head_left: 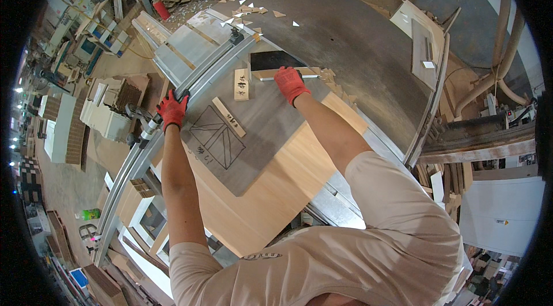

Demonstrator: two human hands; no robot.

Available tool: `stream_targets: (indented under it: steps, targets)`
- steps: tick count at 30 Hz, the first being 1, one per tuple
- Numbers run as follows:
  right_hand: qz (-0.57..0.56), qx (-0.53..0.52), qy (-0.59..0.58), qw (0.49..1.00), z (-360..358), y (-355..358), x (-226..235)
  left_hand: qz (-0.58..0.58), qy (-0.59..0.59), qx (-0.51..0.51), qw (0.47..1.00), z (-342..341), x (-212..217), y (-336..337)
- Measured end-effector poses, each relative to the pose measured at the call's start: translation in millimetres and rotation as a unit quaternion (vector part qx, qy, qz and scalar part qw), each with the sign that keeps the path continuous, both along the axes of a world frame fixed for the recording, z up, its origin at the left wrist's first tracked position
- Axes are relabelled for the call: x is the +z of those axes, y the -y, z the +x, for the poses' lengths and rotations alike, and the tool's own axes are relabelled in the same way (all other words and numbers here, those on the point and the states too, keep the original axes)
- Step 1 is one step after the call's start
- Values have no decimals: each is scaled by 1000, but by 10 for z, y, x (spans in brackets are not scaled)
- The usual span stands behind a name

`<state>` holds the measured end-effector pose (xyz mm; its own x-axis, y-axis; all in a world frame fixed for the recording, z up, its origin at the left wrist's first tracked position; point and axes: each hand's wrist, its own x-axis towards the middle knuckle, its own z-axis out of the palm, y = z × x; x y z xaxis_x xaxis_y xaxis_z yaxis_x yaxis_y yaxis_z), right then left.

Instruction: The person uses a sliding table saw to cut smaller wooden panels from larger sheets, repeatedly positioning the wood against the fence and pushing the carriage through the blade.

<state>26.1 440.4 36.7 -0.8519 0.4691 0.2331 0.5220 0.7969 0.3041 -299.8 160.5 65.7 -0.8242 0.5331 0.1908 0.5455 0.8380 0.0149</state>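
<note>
Black panel point(268, 60) lies flat at the grey board's point(266, 117) far end; probably stiff, fairly light, slick-faced, corners chippable. Best hold: pale near edge. Right hand point(290, 82) sits over that edge, left hand point(172, 109) on the metal rail point(220, 66); can't tell either's finger closure. 2 wood strips point(241, 94) and some offcuts point(329, 77) crowd it.

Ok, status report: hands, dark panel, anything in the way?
Left hand at metal rail. Right hand at near edge of dark panel. Panel at far end of grey board. Possible snag: triangular scraps beside panel.
</note>
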Motion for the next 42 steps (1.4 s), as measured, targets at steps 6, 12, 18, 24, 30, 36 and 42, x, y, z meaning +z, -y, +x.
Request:
stream_targets:
  steps: [6, 12, 18, 24, 30, 36, 42]
  targets:
    - [47, 26, 31, 998, 57, 54, 61, 19, 25, 1, 1000, -2, 104, 2]
    - [23, 11, 23, 999, 23, 39, 79, 27, 36, 3, 999, 16, 159, -14]
    - [27, 9, -15, 999, 35, -1, -48, 16, 48, 15, 999, 78, 191, -37]
    - [-8, -8, -25, 1000, 63, -1, -32, 11, 83, 15, 996, 130, 245, -46]
    - [-26, -37, -30, 999, 156, 47, 48, 12, 105, -1, 994, 186, 318, -84]
    - [-50, -140, -195, 969, 508, 91, 250, 59, 41, -52, 996, 308, 242, 315]
    - [-223, -237, -277, 904, 1222, -239, 20, 374, 144, -229, 887, 2356, 352, 658]
